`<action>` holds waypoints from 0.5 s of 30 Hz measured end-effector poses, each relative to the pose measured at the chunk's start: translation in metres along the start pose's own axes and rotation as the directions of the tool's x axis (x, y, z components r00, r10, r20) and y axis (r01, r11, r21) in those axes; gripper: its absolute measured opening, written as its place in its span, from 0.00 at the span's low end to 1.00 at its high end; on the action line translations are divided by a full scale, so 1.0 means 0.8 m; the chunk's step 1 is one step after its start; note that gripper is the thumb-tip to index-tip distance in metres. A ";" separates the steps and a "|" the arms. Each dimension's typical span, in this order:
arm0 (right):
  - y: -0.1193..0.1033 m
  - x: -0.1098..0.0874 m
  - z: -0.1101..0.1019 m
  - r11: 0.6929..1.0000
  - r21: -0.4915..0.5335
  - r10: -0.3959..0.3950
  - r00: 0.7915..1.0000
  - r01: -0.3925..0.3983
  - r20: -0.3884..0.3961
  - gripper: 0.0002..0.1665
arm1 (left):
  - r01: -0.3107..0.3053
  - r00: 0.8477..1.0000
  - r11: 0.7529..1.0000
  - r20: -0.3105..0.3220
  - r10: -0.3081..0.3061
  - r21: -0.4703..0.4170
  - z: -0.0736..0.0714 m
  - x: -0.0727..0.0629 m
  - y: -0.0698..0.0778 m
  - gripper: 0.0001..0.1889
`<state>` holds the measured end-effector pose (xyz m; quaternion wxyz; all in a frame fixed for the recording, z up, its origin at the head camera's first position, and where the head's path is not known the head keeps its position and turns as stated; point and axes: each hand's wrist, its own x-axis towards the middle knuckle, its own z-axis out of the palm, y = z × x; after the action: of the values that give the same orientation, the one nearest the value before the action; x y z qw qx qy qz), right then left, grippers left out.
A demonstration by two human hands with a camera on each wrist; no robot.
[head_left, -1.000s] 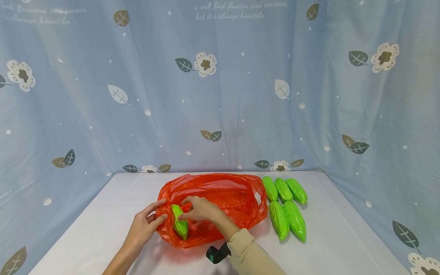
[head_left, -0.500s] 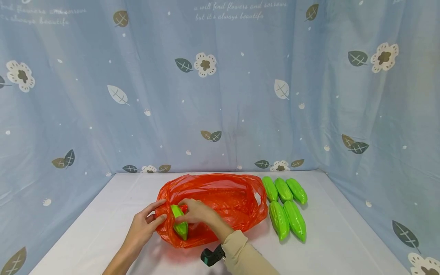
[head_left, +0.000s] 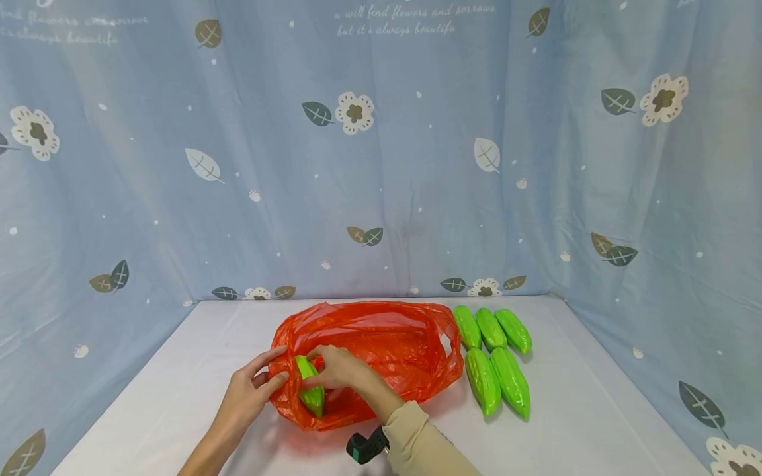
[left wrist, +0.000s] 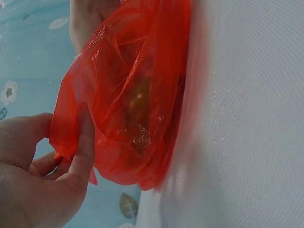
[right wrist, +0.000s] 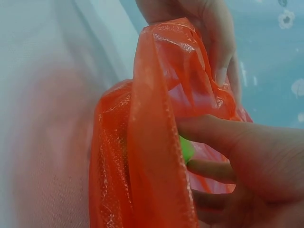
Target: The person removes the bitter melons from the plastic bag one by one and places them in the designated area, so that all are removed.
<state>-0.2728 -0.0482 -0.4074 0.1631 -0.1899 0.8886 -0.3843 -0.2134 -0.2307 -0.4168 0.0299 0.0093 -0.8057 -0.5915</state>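
Note:
A red plastic bag (head_left: 387,350) lies on the white table with its mouth spread wide. My left hand (head_left: 253,383) pinches its left edge; in the left wrist view the film (left wrist: 66,128) runs between thumb and fingers. Inside the bag's left end lies a glossy green vegetable (head_left: 311,400), long, ridged and tapered, like a bitter melon. My right hand (head_left: 339,368) reaches into the bag and holds this vegetable between thumb and fingers. The right wrist view shows only a sliver of the green vegetable (right wrist: 186,148) between the fingers, the rest being behind red film.
Several matching green vegetables (head_left: 483,380) lie in two rows just right of the bag. A blue patterned curtain (head_left: 381,165) closes off the back and sides of the white table (head_left: 571,396). A black wrist device (head_left: 364,446) hangs below the right sleeve.
My right hand has moved slightly left and its fingers have come closer around the green vegetable in the bag. The left hand and the vegetables outside stay where they were.

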 end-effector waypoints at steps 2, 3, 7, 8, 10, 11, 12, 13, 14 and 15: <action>0.000 0.000 0.000 1.000 0.010 0.003 1.000 -0.003 0.004 0.32 | -0.004 1.000 1.000 0.001 0.004 0.000 0.000 0.000 0.000 0.29; 0.000 0.000 0.000 1.000 0.016 0.003 1.000 -0.004 0.007 0.32 | -0.006 1.000 1.000 0.002 0.006 0.000 0.000 0.000 0.000 0.29; 0.000 -0.003 -0.002 0.999 0.034 0.003 1.000 -0.003 0.015 0.32 | -0.015 1.000 1.000 0.007 0.015 -0.002 -0.001 -0.001 0.000 0.29; 0.000 -0.003 -0.003 0.999 0.034 0.001 1.000 -0.002 0.016 0.32 | -0.016 1.000 1.000 0.008 0.016 -0.002 -0.001 -0.001 0.000 0.29; -0.001 -0.005 -0.004 0.999 0.034 -0.003 1.000 0.002 0.019 0.32 | -0.018 1.000 1.000 0.008 0.018 0.000 -0.001 -0.002 0.000 0.29; -0.001 -0.006 -0.006 0.999 0.033 -0.004 1.000 0.004 0.021 0.32 | -0.020 1.000 1.000 0.007 0.020 0.002 -0.001 -0.002 0.000 0.29; -0.002 -0.007 -0.007 0.999 0.034 -0.005 1.000 0.005 0.022 0.32 | -0.020 1.000 1.000 0.006 0.020 0.002 -0.001 -0.002 0.000 0.29; -0.002 -0.007 -0.008 0.999 0.035 -0.006 1.000 0.005 0.022 0.32 | -0.020 1.000 1.000 0.006 0.020 0.003 -0.001 -0.002 0.000 0.29; -0.002 -0.008 -0.010 0.999 0.036 -0.006 1.000 0.005 0.022 0.33 | -0.020 1.000 1.000 0.006 0.019 0.005 0.000 -0.002 0.000 0.29; -0.003 -0.009 -0.011 0.999 0.040 -0.007 1.000 0.006 0.021 0.33 | -0.019 1.000 1.000 0.007 0.019 0.006 0.000 -0.002 0.000 0.29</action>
<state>-0.2696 -0.0408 -0.3991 0.1753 -0.1935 0.8783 -0.4004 -0.2120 -0.2310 -0.4168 0.0329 -0.0004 -0.8075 -0.5889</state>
